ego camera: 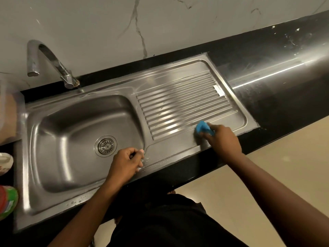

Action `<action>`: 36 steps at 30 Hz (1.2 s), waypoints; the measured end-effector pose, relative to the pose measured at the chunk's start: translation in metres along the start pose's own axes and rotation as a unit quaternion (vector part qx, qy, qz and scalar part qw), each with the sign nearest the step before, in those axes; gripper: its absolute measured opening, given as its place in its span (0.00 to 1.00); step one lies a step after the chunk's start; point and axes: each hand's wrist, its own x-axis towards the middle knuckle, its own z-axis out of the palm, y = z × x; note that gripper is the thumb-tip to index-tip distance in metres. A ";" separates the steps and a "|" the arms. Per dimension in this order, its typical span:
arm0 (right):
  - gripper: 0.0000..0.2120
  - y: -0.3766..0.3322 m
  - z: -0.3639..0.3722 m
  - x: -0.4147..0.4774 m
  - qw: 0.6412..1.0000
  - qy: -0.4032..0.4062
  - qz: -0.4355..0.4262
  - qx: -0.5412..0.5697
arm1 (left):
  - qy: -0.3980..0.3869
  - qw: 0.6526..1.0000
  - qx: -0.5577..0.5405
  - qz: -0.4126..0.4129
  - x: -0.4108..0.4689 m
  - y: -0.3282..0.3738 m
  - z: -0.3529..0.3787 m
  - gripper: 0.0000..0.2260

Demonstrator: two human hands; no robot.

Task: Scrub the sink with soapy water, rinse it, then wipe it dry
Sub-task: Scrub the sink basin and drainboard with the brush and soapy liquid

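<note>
The right hand grips a blue cloth, with its fingers curled round it. It presses the cloth on the flat front strip of the sink, just by the ribs. The left hand is curled up with nothing seen in it and rests on the rim by the bowl's front corner. To do this well, I think, rub along the ribs, not across, so the cloth gets down into the grooves. Push hard into the corners. Go over the wet drops on the front rim too.

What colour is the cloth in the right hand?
The cloth is bright blue; the head view shows it.
</note>
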 end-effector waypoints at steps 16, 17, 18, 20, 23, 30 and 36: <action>0.27 0.004 -0.001 -0.011 0.998 -0.049 -0.014 -0.031 | -0.010 1.000 0.016 0.005 0.005 0.010 0.019 0.13; 0.26 0.017 -0.013 -0.003 0.999 -0.029 -0.001 -0.025 | -0.012 1.000 0.018 0.006 0.006 0.011 0.021 0.13; 0.26 0.029 -0.024 0.004 1.000 -0.011 0.012 -0.013 | -0.014 1.000 0.019 0.007 0.006 0.012 0.022 0.13; 0.27 0.043 -0.036 0.014 0.999 0.022 0.032 0.017 | -0.016 1.000 0.018 0.007 0.006 0.012 0.024 0.14; 0.27 0.032 -0.025 0.013 0.998 0.030 0.042 0.037 | -0.017 1.000 0.018 0.006 0.007 0.014 0.028 0.13; 0.28 -0.022 0.031 -0.032 0.996 -0.060 -0.060 0.012 | -0.025 1.000 0.012 0.009 0.011 0.021 0.037 0.13; 0.29 0.039 -0.021 0.003 1.000 -0.024 0.010 0.002 | -0.024 0.999 0.013 0.017 0.012 0.027 0.038 0.13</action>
